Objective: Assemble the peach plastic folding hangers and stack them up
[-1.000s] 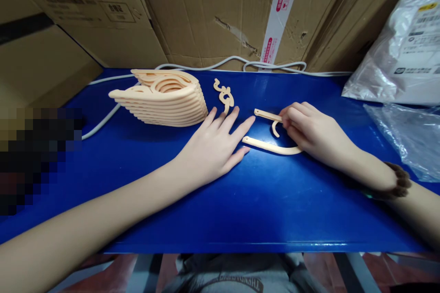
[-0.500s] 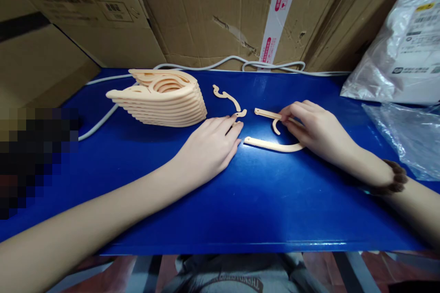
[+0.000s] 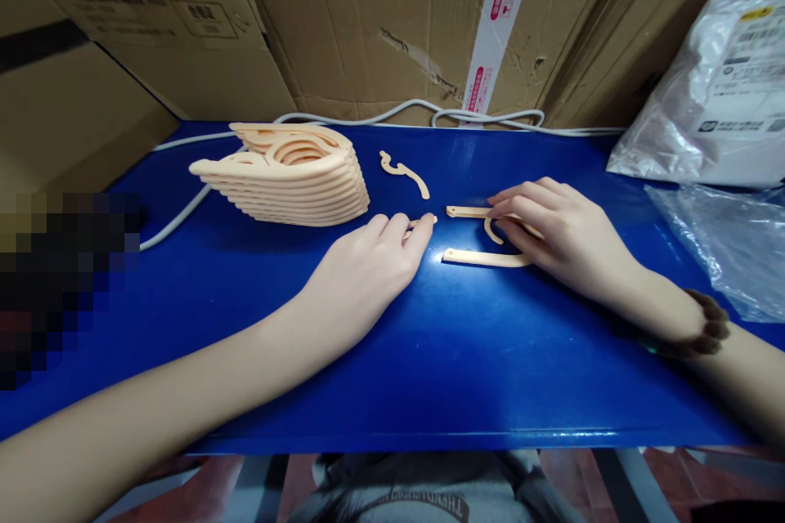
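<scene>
My left hand (image 3: 368,274) is closed, pinching a small cream plastic hanger piece (image 3: 412,230); the fingers cover most of it. My right hand (image 3: 552,237) rests over a curved cream hanger arm part (image 3: 469,212) with a short hook-like prong (image 3: 491,230), its fingers gripping it at the right end. The lower straight limb (image 3: 484,258) of the cream parts runs under the same hand, and how it joins is hidden. A loose S-shaped hanger hook (image 3: 405,170) lies beyond my left hand. To the left stands a stack of folded cream plastic hangers (image 3: 288,188).
All this lies on a blue tabletop (image 3: 392,376). Cardboard boxes (image 3: 356,24) wall off the back and left. A white cable (image 3: 392,110) runs along the back edge. At right are a plastic mailing bag (image 3: 711,90) and a clear bag (image 3: 711,237).
My left hand has drawn its fingers together on the small piece, which now shows less. My right hand has turned the hanger arm part slightly, bringing its upper and lower limbs closer together.
</scene>
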A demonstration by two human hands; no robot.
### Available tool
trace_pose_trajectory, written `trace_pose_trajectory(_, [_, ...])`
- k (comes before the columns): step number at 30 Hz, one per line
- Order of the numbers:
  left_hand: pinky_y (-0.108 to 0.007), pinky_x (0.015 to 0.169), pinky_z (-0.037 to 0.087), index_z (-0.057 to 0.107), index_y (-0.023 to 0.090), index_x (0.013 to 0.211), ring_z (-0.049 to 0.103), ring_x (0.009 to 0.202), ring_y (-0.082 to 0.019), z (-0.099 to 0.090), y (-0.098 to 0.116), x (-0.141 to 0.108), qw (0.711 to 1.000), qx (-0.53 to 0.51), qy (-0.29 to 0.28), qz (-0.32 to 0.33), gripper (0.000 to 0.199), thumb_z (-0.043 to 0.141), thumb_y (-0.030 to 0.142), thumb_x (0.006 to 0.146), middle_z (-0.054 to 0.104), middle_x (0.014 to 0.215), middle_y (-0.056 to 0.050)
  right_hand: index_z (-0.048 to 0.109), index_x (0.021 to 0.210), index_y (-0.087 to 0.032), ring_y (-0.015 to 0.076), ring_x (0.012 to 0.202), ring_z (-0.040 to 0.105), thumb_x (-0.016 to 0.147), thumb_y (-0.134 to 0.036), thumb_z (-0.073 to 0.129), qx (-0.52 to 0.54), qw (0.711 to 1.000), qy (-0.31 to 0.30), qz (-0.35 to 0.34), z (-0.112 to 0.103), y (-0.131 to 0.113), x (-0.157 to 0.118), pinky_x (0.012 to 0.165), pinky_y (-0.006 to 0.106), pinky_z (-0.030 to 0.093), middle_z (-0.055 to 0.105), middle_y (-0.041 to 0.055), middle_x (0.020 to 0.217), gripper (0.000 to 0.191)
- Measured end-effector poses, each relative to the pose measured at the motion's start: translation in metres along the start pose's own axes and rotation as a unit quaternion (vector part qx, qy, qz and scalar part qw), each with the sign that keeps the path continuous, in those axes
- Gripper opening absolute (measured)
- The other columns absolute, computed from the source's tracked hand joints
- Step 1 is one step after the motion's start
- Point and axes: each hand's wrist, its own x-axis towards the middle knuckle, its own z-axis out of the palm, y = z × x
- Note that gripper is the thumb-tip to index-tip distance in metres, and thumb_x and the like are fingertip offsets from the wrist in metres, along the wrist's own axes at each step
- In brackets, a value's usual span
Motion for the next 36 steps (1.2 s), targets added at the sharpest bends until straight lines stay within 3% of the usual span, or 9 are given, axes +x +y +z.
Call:
trace_pose_trajectory(4, [-0.032,0.063,0.053,0.052,0.004,0.136,0.062,0.078,-0.024,-0.001,-0.001,0.001,1.0,0.023,-0.002,0.001,0.05,0.047,0.0,0.086,0.064,0.092,-0.011,0.066,0.102,-0.017,0.0231,0.085,0.057,0.098,-0.037,0.05,-0.025,0.997,-0.021,-0.071,-0.005,-0.02,0.0,0.075,0.037,0.045,0.065,0.0117,0.101,0.026])
trace_pose_trajectory(9, [-0.032,0.063,0.051,0.058,0.007,0.13,0.059,0.079,-0.025,0.004,0.0,0.005,0.998,0.061,0.0,-0.018,0.042,0.048,0.005,0.09,0.062,0.091,-0.011,0.061,0.086,-0.015,0.0187,0.076,0.057,0.103,-0.028,0.038,-0.048,0.99,-0.027,-0.132,0.0,-0.034,-0.001,0.076,0.032,0.044,0.063,0.0068,0.081,0.031])
trace_pose_trajectory(14, [-0.03,0.06,0.047,0.056,0.013,0.129,0.059,0.08,-0.024,0.003,0.005,0.005,0.995,0.071,-0.011,-0.073,0.035,0.043,0.013,0.096,0.06,0.093,-0.009,0.056,0.089,-0.015,0.0151,0.065,0.057,0.105,-0.026,0.031,-0.037,0.988,-0.008,-0.152,0.002,-0.038,-0.004,0.066,0.028,0.042,0.064,0.0035,0.075,0.032])
trace_pose_trajectory(18, [-0.031,0.058,0.044,0.059,0.013,0.115,0.06,0.08,-0.025,0.0,0.009,0.005,0.993,0.062,-0.034,-0.092,0.029,0.042,0.031,0.1,0.059,0.093,-0.01,0.055,0.09,-0.016,0.0129,0.053,0.054,0.106,-0.028,0.03,-0.063,0.986,-0.01,-0.152,0.001,-0.04,-0.007,0.056,0.027,0.038,0.061,-0.0001,0.069,0.032])
trace_pose_trajectory(21, [-0.029,0.054,0.039,0.059,0.014,0.104,0.061,0.079,-0.025,-0.001,0.01,0.005,0.993,0.054,-0.052,-0.093,0.024,0.044,0.033,0.1,0.059,0.092,-0.009,0.054,0.092,-0.016,0.0123,0.053,0.057,0.106,-0.029,0.03,-0.062,0.987,-0.016,-0.147,0.001,-0.04,-0.009,0.052,0.027,0.034,0.062,-0.0004,0.07,0.031])
trace_pose_trajectory(31, [-0.03,0.048,0.029,0.055,0.015,0.084,0.061,0.069,-0.019,0.003,0.004,0.007,0.997,0.004,0.064,-0.032,0.025,0.041,0.026,0.101,0.06,0.074,-0.004,0.057,0.093,-0.015,0.0115,0.051,0.058,0.106,-0.031,0.03,-0.05,0.991,-0.021,-0.119,0.002,-0.037,-0.011,0.045,0.026,0.028,0.065,0.0001,0.066,0.034])
trace_pose_trajectory(36, [-0.028,0.045,0.025,0.054,0.017,0.08,0.059,0.058,-0.016,0.0,0.004,0.007,0.995,-0.068,0.067,-0.021,0.028,0.037,0.026,0.1,0.058,0.067,-0.001,0.059,0.101,-0.014,0.0139,0.063,0.065,0.104,-0.029,0.038,-0.061,0.992,-0.004,-0.114,0.001,-0.037,-0.011,0.051,0.028,0.035,0.069,0.0015,0.075,0.026])
